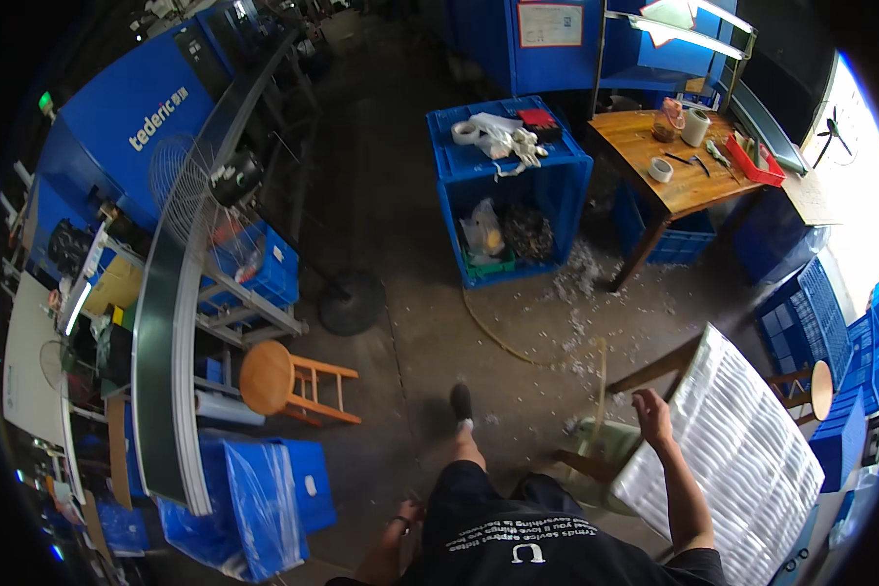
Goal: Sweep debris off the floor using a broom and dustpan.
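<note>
My left hand (410, 510) hangs low beside my left thigh, a dark band at its wrist. Its fingers look loosely bent, and nothing shows in them. My right hand (652, 417) is raised in front of me at the left edge of a table with a ribbed white cover (737, 444). Those fingers are slightly curled and apart, holding nothing visible; whether they touch the cover I cannot tell. A pale green stool or bin (606, 449) stands partly hidden below that hand.
A blue crate (438, 220) ahead bears tape and gloves. Behind it to the right stands a wooden table (620, 132) with tools and a red tray (755, 161). At left are a conveyor (161, 361), a wooden stool (267, 379) and a fan base (352, 301). White scraps (581, 273) litter the floor.
</note>
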The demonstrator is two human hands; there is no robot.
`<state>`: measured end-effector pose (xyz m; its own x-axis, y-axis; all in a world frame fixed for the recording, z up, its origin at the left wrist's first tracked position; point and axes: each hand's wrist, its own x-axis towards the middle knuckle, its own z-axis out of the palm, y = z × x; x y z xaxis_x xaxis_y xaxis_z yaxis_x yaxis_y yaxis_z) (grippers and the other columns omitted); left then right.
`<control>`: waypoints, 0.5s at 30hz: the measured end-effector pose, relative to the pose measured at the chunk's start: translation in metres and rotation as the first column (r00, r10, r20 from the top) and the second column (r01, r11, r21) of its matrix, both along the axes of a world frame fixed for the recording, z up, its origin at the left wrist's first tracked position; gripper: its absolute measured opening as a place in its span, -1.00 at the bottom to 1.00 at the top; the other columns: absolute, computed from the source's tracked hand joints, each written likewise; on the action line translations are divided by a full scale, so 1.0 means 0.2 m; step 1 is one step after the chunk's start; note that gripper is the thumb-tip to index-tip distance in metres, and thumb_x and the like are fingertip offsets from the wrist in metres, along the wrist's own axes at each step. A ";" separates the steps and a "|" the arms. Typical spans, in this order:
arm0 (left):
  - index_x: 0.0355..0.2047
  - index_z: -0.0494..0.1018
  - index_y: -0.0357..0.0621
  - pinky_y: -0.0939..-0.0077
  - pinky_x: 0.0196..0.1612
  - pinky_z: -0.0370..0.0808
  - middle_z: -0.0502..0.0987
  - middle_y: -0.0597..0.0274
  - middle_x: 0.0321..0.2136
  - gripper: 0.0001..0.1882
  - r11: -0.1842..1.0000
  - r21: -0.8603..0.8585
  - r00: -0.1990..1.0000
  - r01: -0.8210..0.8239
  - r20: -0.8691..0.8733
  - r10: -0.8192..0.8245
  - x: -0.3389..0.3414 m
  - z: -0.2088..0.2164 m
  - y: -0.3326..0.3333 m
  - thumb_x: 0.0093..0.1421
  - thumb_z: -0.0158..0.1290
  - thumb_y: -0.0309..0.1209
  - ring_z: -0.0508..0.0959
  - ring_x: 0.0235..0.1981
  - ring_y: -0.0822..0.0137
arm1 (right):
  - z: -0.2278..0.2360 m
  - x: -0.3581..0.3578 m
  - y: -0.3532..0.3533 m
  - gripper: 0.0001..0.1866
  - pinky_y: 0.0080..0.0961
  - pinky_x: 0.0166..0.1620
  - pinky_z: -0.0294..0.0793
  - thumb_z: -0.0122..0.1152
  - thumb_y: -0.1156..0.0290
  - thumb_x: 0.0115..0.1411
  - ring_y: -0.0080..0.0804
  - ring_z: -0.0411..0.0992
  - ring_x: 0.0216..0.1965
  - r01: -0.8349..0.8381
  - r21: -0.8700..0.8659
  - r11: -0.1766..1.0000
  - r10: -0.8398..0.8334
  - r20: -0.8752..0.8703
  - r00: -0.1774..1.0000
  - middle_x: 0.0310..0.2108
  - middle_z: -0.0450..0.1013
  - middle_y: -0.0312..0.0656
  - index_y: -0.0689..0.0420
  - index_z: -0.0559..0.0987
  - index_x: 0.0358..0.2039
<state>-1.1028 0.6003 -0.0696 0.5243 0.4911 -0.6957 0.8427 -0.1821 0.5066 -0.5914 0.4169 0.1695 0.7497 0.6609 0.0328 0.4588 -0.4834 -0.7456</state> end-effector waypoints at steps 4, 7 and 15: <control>-0.49 0.37 -0.17 0.63 -0.68 0.31 0.38 0.29 -0.70 -0.87 0.688 -0.337 0.684 -0.642 0.154 0.713 0.36 0.20 0.69 -0.07 -0.01 -0.40 0.35 -0.74 0.48 | -0.14 -0.08 0.56 -0.70 -0.37 -0.37 0.33 -0.01 0.17 -0.08 -0.18 0.35 -0.43 -0.296 -0.487 0.822 0.280 -0.108 0.954 -0.52 0.38 -0.09 0.11 0.43 -0.41; -0.46 0.35 -0.10 0.70 -0.78 0.24 0.34 0.34 -0.74 -0.88 0.531 -0.402 0.514 -0.746 0.159 0.843 0.59 0.32 1.11 -0.05 -0.02 -0.39 0.31 -0.79 0.53 | -0.37 -0.06 0.97 -0.61 -0.31 -0.29 0.32 0.00 0.08 -0.12 -0.13 0.34 -0.35 -0.466 -0.600 0.650 0.465 -0.171 0.869 -0.47 0.37 -0.03 0.09 0.42 -0.35; -0.47 0.39 -0.14 0.69 -0.68 0.25 0.31 0.41 -0.72 -0.86 0.719 -0.419 0.756 -0.554 0.109 0.646 1.09 0.54 2.08 -0.05 0.00 -0.37 0.27 -0.73 0.58 | -0.04 -0.05 2.58 -0.67 -0.33 -0.32 0.32 -0.02 0.20 -0.08 -0.10 0.33 -0.36 -0.519 -0.247 0.818 0.504 -0.126 0.855 -0.47 0.37 -0.03 0.11 0.38 -0.33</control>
